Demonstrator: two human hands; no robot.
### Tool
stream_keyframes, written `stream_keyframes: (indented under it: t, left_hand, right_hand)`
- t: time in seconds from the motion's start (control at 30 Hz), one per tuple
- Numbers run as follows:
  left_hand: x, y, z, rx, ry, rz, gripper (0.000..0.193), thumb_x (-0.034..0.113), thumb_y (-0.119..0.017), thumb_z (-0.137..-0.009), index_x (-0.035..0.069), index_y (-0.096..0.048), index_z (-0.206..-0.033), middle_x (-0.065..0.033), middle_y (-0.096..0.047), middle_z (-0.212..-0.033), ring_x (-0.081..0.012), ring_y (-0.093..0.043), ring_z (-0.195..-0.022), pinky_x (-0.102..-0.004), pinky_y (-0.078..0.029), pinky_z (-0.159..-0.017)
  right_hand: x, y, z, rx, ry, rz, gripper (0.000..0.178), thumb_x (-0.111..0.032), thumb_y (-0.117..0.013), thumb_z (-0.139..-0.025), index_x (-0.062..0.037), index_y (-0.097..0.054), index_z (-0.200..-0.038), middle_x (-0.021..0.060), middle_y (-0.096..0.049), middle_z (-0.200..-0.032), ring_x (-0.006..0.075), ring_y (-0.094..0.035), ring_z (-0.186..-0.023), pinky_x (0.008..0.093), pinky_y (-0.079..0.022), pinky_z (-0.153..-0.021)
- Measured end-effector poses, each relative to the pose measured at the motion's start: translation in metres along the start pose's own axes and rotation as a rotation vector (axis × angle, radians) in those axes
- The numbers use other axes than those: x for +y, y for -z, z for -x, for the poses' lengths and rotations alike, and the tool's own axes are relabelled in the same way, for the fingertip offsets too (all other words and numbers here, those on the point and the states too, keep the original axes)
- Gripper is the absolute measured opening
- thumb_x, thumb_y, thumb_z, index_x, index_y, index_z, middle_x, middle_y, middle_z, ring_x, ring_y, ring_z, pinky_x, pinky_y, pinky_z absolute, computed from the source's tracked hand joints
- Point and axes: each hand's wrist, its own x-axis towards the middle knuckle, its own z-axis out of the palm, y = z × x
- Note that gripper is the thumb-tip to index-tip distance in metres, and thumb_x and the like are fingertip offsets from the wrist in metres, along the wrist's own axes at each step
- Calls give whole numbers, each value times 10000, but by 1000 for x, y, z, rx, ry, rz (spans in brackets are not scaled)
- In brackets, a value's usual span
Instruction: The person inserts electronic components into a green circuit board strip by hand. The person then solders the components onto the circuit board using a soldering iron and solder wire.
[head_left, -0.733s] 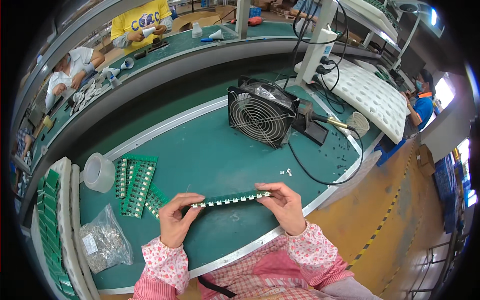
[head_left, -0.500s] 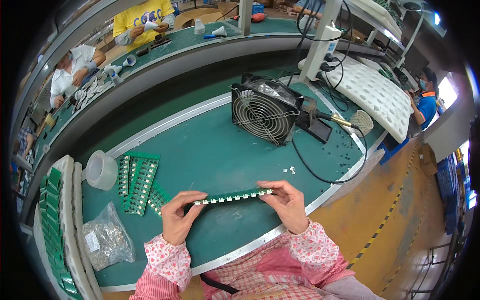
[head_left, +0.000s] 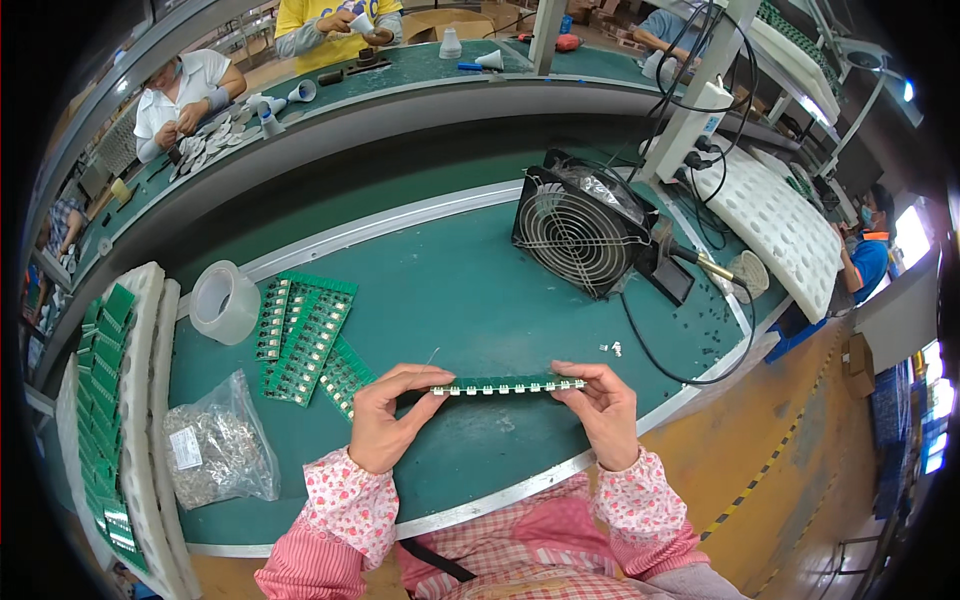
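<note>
A narrow green circuit board (head_left: 510, 386) with a row of small white connectors is held nearly edge-on above the green bench. My left hand (head_left: 392, 415) pinches its left end between thumb and fingers. At its right end my right hand (head_left: 603, 408) grips it the same way. Left of my hands, several circuit boards (head_left: 308, 345) with white and black parts lie overlapped. Beside them sits a clear bag (head_left: 222, 445) full of small metallic parts with a white label. A few tiny white connectors (head_left: 612, 349) lie on the bench beyond my right hand.
A fan (head_left: 578, 238) with a wire grille stands at the back, beside a soldering iron (head_left: 705, 263) in its holder and its looping cable. At left are a tape roll (head_left: 223, 303) and a foam tray (head_left: 142, 400) of green boards. Other people work at the far bench (head_left: 350, 92).
My view has shifted, so the bench contents appear further right or higher. The board looks more level, still between both hands.
</note>
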Motion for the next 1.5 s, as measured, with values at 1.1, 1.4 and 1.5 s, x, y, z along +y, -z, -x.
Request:
stream_keyframes:
  t: [1.1, 1.4, 1.5]
  left_hand:
    - [15, 7, 6, 95, -167, -324, 226, -64, -639, -737, 28, -694, -936, -109, -660, -947, -218, -617, -914, -296, -471, -817]
    - [36, -9, 49, 70, -673, -1077, 317, -23, -710, -608, 85, -669, -903, -17, -641, -871, -191, -561, -686, -332, -416, -656]
    - [33, -21, 61, -61, -628, -1164, 330, 35, -736, -617, 85, -653, -932, 2, -632, -887, -170, -565, -707, -334, -402, -662]
  right_hand:
    - [6, 0, 11, 123, 117, 145, 236, 8, -626, -833, 41, -566, -1060, 116, -614, -1068, 152, -611, -929, 251, -509, -798]
    - [-2, 3, 26, 209, 425, 468, 125, 9, -656, -787, -1, -642, -911, 109, -647, -907, 189, -633, -803, 272, -503, -720]
    - [1, 3, 33, 228, 461, 506, 122, 10, -662, -772, -16, -647, -890, 103, -651, -870, 218, -632, -785, 295, -500, -698]
